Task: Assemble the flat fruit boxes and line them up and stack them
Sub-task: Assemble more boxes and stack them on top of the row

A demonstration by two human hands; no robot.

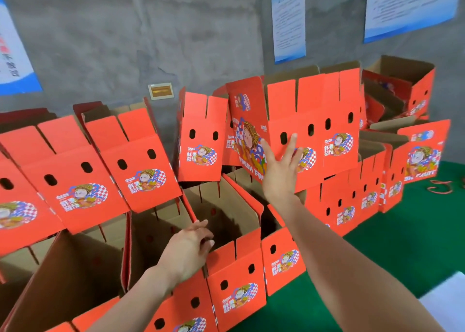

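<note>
Assembled red fruit boxes with cartoon prints stand in rows and stacks along a grey wall. My right hand [281,165] is raised with fingers spread, pressing flat against the front of an upper red box [314,130] in the stack. My left hand [188,248] rests on the top edge of an open box [236,276] in the near row, its fingers lying over the rim. That box's brown inside shows behind the hand. More open-topped boxes [141,165] sit tilted on the lower row at the left.
A green floor [392,251] lies to the right of the boxes. Red bands [440,188] lie on it near the far boxes. A white object [448,301] shows at the lower right corner. Posters [289,22] hang on the concrete wall.
</note>
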